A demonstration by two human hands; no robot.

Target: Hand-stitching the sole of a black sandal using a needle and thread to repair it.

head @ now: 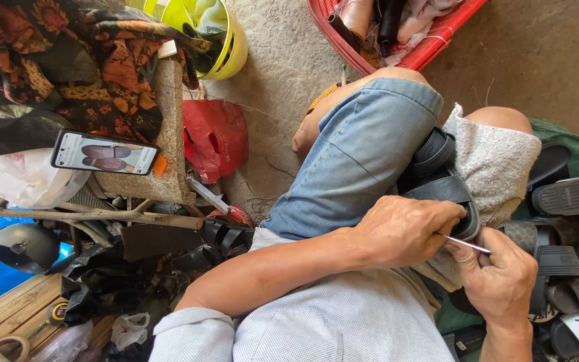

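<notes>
A black sandal point(440, 177) is lying across the person's lap, wedged between the knee in pale blue denim and a light grey towel point(494, 164) that is draping over the other thigh. Its broad straps are arching upward, and its near end is showing a rounded dark edge under the fingers. The left hand point(403, 231) is pressing down on the sandal's near end, gripping it firmly. The right hand point(500, 278) is pinching a thin silver needle point(464, 244), which is pointing slantwise toward the sandal's edge, its tip meeting the left hand's fingers.
</notes>
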